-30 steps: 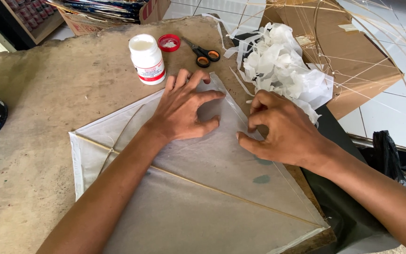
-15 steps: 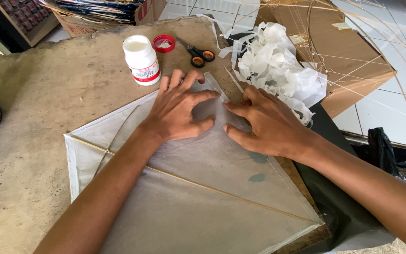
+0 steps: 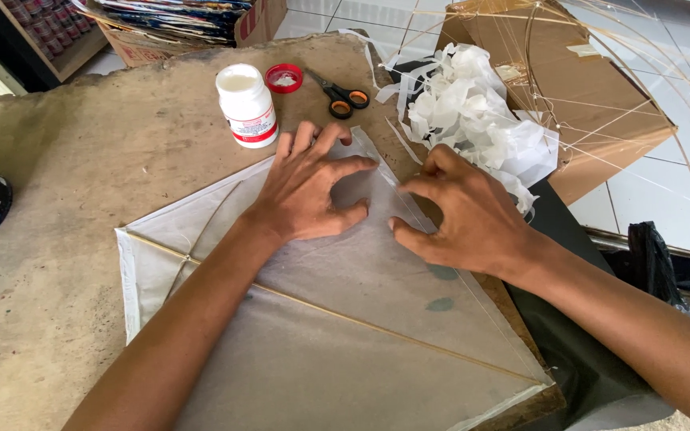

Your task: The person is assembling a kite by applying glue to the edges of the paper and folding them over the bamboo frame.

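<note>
Head view: a person leans over a worn brown bench (image 3: 65, 160), both bare forearms reaching in from the near edge.
Kite: a pale, thin paper kite (image 3: 345, 335) lies flat on the bench, nearest the camera, its top corner pointing away; a thin stick (image 3: 377, 327) runs slantwise across it and a second, bowed one curves under the left forearm.
Left hand: the left hand (image 3: 309, 191) lies palm down on the upper part of the kite, fingers spread wide, thumb out toward the other hand; it grips nothing.
Right hand: the right hand (image 3: 461, 211) rests on the kite's right edge, fingers curled, their tips and the thumb pressing down on the paper along that edge; whether it pinches the paper cannot be told.
Gap: the two hands are close, apart by a small patch of bare paper.
Bottle: a white bottle (image 3: 247, 105) with a red band stands upright and open, just beyond the left fingertips.
Cap: a red cap (image 3: 284, 78) lies just past the bottle.
Scissors: scissors (image 3: 340, 96) with orange-and-black handles lie right of the cap.
Scraps: a heap of crumpled white paper scraps (image 3: 481, 120) sits beyond the right hand.
Box: a cardboard box (image 3: 584, 80) with thin bent sticks over it stands farthest right, off the bench.
</note>
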